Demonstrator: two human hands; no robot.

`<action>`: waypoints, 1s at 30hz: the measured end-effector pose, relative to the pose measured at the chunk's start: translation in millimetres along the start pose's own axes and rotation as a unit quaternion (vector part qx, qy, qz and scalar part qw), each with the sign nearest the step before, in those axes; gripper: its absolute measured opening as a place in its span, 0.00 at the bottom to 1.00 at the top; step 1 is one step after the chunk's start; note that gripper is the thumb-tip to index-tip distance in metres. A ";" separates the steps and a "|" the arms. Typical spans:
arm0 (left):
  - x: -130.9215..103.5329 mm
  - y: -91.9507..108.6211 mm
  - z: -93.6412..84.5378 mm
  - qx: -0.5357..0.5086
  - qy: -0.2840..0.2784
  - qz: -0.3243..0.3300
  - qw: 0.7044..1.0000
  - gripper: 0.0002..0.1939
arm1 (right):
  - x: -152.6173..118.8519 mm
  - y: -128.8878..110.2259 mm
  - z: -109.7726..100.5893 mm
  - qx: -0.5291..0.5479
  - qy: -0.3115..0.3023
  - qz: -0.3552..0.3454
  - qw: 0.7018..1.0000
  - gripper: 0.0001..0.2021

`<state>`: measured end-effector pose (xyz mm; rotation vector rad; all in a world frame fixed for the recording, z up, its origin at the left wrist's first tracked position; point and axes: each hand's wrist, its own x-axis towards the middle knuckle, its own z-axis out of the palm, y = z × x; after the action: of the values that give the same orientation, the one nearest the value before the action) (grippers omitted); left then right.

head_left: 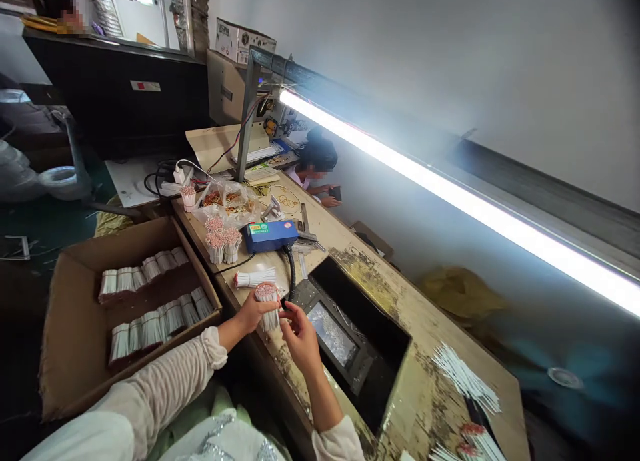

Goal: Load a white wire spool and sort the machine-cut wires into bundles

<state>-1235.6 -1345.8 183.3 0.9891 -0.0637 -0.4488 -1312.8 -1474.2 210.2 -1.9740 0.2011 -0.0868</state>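
Note:
My left hand (253,313) is closed around a bundle of white wires (271,319), held upright over the table's near edge with its reddish ends up. Right beside it is my right hand (301,335), its fingers bent in a pinch at the bundle's side. Whatever lies between those fingertips is too small to make out. Another wire bundle (256,277) lies on its side just beyond. Several tied bundles (223,241) stand upright farther back, next to a blue box-shaped device (271,237) with a black cable.
A cardboard box (75,321) with rows of wire bundles stands at left. A black recessed tray (385,354) is set in the worn table (425,327). Loose white wires (465,377) lie at right. A lit tube lamp (400,151) hangs overhead. Another person (317,161) sits beyond the table.

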 end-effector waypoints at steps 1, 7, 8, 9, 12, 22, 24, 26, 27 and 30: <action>-2.4 2.5 1.0 -0.025 -0.005 -0.018 1.000 0.16 | 0.3 -3.1 -3.9 -0.030 0.016 -0.020 0.999 0.16; -22.4 7.3 8.3 -0.083 -0.038 -0.069 0.993 0.16 | 1.4 -10.8 -13.9 -0.132 -0.055 -0.039 0.989 0.24; -25.4 6.9 10.5 -0.082 -0.035 -0.072 0.993 0.16 | 1.8 -10.7 -11.7 -0.116 -0.087 -0.034 0.989 0.28; -28.1 6.4 12.7 -0.076 -0.030 -0.075 0.994 0.17 | 2.1 -10.8 -8.6 -0.087 -0.118 -0.033 0.989 0.31; -33.6 6.2 18.7 -0.043 -0.007 -0.074 0.996 0.20 | 0.9 -12.7 3.5 0.037 -0.186 -0.037 0.981 0.35; -35.4 18.1 19.2 -0.031 -0.101 -0.034 0.994 0.31 | -8.5 -11.4 19.6 0.139 -0.131 0.034 0.981 0.24; -32.3 21.8 14.1 -0.048 -0.167 -0.070 0.982 0.43 | -9.2 -10.9 17.9 0.144 -0.145 0.051 0.978 0.21; -30.0 24.8 10.9 -0.058 -0.213 -0.109 0.969 0.48 | -10.0 -10.9 16.6 0.163 -0.165 0.082 0.969 0.23; -29.6 25.7 10.7 -0.057 -0.216 -0.122 0.967 0.46 | -10.1 -10.9 16.0 0.175 -0.176 0.103 0.963 0.25; -30.8 24.4 14.8 -0.059 -0.153 -0.121 0.979 0.29 | -6.6 -10.3 11.7 0.191 -0.202 0.143 0.950 0.30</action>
<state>-1259.1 -1334.0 216.1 0.8078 -0.1923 -0.8179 -1316.5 -1458.4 215.2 -1.5192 0.1831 0.4343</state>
